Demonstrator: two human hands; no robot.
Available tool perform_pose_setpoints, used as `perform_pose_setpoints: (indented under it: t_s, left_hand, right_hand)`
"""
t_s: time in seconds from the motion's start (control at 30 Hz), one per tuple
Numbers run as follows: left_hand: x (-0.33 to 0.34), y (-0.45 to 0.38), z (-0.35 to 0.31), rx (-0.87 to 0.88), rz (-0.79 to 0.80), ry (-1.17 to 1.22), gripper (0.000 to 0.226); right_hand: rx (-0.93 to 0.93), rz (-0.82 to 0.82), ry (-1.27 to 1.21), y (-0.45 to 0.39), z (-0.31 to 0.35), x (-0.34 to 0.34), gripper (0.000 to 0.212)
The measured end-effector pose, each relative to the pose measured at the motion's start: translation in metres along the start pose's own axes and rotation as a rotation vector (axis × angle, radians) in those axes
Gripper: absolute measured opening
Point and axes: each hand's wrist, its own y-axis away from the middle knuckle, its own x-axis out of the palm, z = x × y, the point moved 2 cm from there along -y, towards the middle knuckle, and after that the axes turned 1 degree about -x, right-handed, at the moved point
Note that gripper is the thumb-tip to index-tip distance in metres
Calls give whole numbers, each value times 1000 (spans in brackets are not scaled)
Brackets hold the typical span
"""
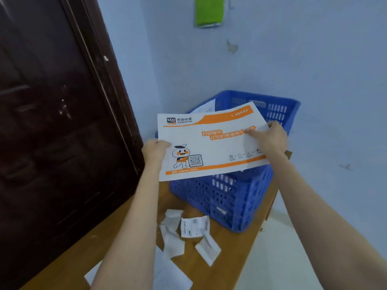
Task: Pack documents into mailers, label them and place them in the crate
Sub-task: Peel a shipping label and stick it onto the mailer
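Paper scraps (184, 233) lie before the blue crate (228, 201), which holds paper (206, 106).

A plain room used as a small parcel-packing spot. Pale blue painted walls (293, 59) meet in a corner, with a dark wooden door (52, 122) on the left. Near the corner, a wooden table (230, 258) carries a blue plastic crate (226, 201) and scattered paper label backings (176, 233).

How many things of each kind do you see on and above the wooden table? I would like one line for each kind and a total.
Mailer held over the crate by left hand and right hand: 1
Blue crate: 1
Printed label slip: 1
Blank backing strips beside it: about 3
White sheets at the near edge: 2
Total: about 8
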Motion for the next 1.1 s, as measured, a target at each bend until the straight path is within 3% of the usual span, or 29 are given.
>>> perform_pose_setpoints:
  t_s: [0.07,0.13,0.2,0.33,0.53,0.67,0.8,1.1]
  left_hand:
    - [30,-8,-8,9,-5,-19,4]
    - [60,-18,-14,-6,-16,-14,15]
    - [88,-27,-19,-2,-38,-12,1]
    - [140,-44,-25,-13,-102,-32,21]
    - [191,-71,-29,-20,-182,-69,23]
    - [205,-99,-14,-142,-216,-52,22]
    - [214,-139,19,-291,-144,-46,36]
    - [229,-178,84,-534,108,-1,31]
  right_hand:
    - [-10,8,6,-34,-7,-4,58]
    - [-17,19,33,-68,-13,-9,58]
    - [-33,33,57,-101,-18,-12,59]
    - [-78,78,87,-164,-27,-13,62]
    - [-120,159,138,-236,-33,10,66]
    - [-114,231,135,-268,-45,41,69]
    - [-106,319,225,-298,-62,79,71]
    - [-77,664,446,-353,-79,159,60]
